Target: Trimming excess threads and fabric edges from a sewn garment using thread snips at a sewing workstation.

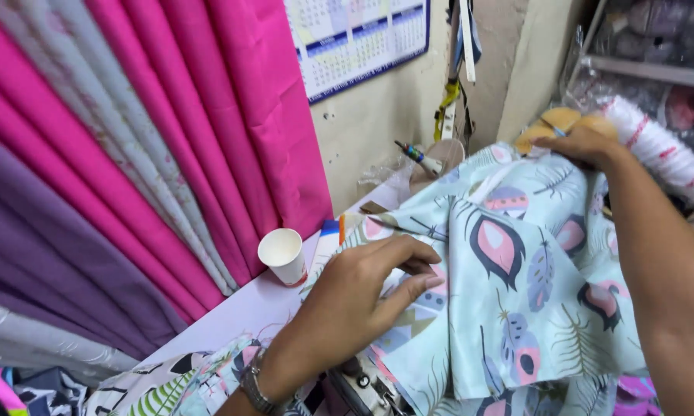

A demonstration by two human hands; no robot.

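— What lies around your hands?

— A pale table, pink and purple drapes to my left, a paper cup just beyond.

— And the grip?

— My left hand presses flat, fingers loose, on soft feather-print cloth; my right hand pinches its far edge, lifted.

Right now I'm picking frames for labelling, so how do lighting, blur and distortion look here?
Head view: even, soft light, no harsh glare; the feather-print fabric and left hand are fairly sharp; the right hand looks slightly soft; the pink cloth hangs slanted, suggesting camera tilt or wide-angle distortion.
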